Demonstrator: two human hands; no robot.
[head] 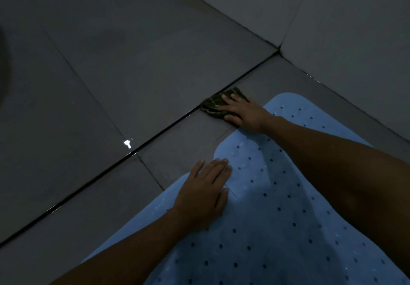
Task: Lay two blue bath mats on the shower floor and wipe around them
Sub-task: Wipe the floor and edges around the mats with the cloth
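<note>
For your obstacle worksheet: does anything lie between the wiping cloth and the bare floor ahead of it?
Nothing visible does. The right hand presses the cloth flat on the floor, with bare tile beyond it.

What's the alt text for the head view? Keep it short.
A person's right hand presses a dark striped cloth onto the grey tiled floor beside a blue perforated bath mat. The left hand rests flat, fingers straight, on the mat's edge. Both bare forearms reach in from below; grey walls meet in a corner at upper right.
</note>
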